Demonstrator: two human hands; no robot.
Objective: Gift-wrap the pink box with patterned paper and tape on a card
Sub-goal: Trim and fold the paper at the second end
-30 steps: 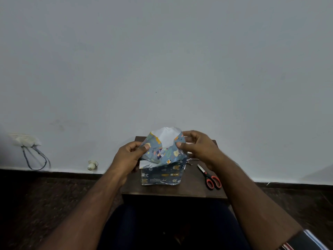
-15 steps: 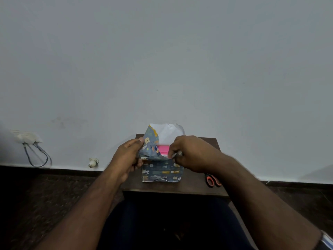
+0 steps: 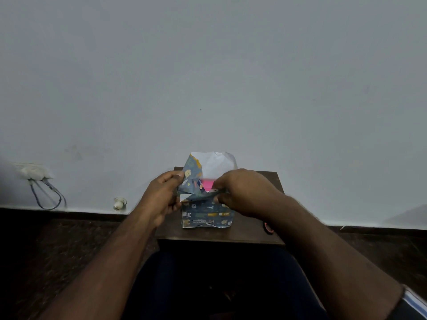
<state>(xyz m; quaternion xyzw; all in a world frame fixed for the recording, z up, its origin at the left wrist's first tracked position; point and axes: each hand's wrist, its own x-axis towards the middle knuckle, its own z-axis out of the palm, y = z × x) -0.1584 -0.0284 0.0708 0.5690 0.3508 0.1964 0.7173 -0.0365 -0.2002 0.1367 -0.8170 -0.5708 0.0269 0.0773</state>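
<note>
Standing on the small dark table (image 3: 231, 234), the pink box (image 3: 206, 184) is sleeved in patterned paper (image 3: 205, 213), with only a strip of pink showing at its open top.

At the left, the left hand (image 3: 161, 197) pinches the upright left flap of paper between thumb and fingers. In the middle, the far flap rises white side out behind the box. To the right, the right hand (image 3: 240, 192) grasps the near edge of the paper, its fingers curled over the fold and drawing it across the top.

I judge the paper thin, light and easily creased; it will likely tear or wrinkle if dragged, so it is best taken near the fold lines at the box's corners. The box looks stiff enough to fold against, though light enough to slide on the table.

Further right, a red-handled tool, perhaps scissors (image 3: 268, 228), is mostly hidden behind the right forearm. No tape or card can be made out, and the right side of the box is covered by the hand.
</note>
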